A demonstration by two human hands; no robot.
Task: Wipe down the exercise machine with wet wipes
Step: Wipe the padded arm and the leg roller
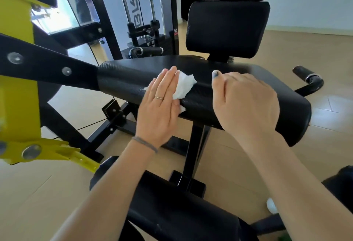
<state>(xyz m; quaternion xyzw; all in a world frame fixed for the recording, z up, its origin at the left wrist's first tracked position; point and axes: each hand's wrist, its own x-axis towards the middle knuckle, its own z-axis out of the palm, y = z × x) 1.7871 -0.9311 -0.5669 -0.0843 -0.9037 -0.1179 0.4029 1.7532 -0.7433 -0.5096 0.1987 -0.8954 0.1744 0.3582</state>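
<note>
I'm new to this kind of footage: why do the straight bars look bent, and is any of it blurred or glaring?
Head view: the wide-angle lens bows the black metal arm and the pale wooden floor near the edges. The yellow metal frame smears at far left. Daylight glares on the floor and sheens the black padded seat. The left hand on the white wet wipe and the right hand look sharp.

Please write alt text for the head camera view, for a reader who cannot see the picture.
A person's left hand presses a white wet wipe flat against the black padded seat of an exercise machine, while the right hand rests on the seat beside it. A black backrest pad stands behind, and a yellow frame is on the left.
</note>
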